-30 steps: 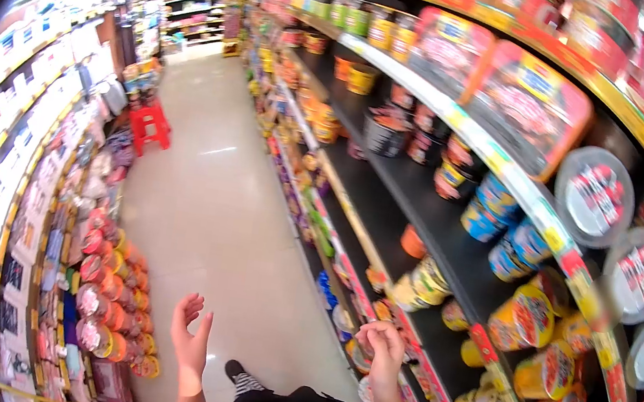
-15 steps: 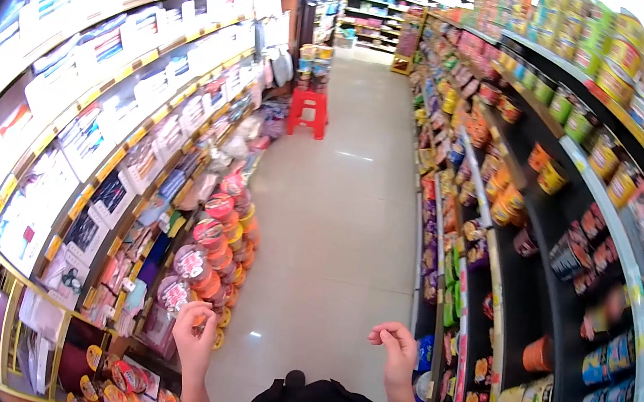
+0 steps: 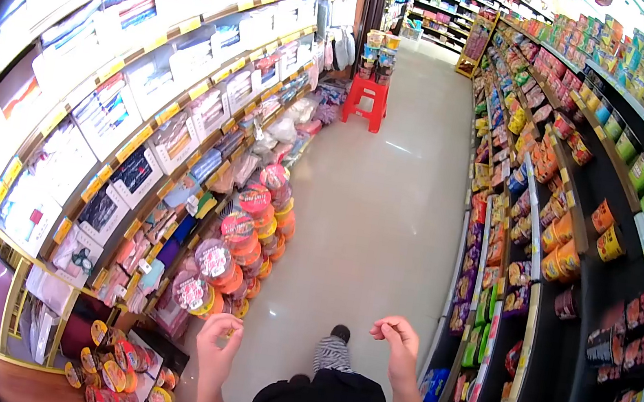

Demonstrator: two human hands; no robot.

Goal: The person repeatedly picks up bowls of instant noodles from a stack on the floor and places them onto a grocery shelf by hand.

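Observation:
My left hand (image 3: 218, 343) is raised in front of me at the lower centre-left. Its fingers are loosely bent, with a small gap to the thumb and nothing held. Nearest to it are stacked round tubs with pink and orange lids (image 3: 237, 230) along the left shelf. On the other side, my right hand (image 3: 400, 350) is up at a similar height, half curled, thumb a little apart from the fingers, holding nothing. Close to it runs the right shelf with green packets (image 3: 479, 326) and a blue packet (image 3: 433, 385). Neither hand touches any goods.
A tiled aisle floor (image 3: 372, 224) runs ahead. A red stool (image 3: 366, 103) carrying stacked tubs stands at the far left of it. White boxes (image 3: 108, 109) of folded goods fill the left shelves; cup noodles (image 3: 612, 242) line the right. More tubs (image 3: 119, 366) lie at lower left.
The view has turned left, so the aisle and stool sit further right. One of my feet now shows ahead on the floor. Both hands stay raised and empty.

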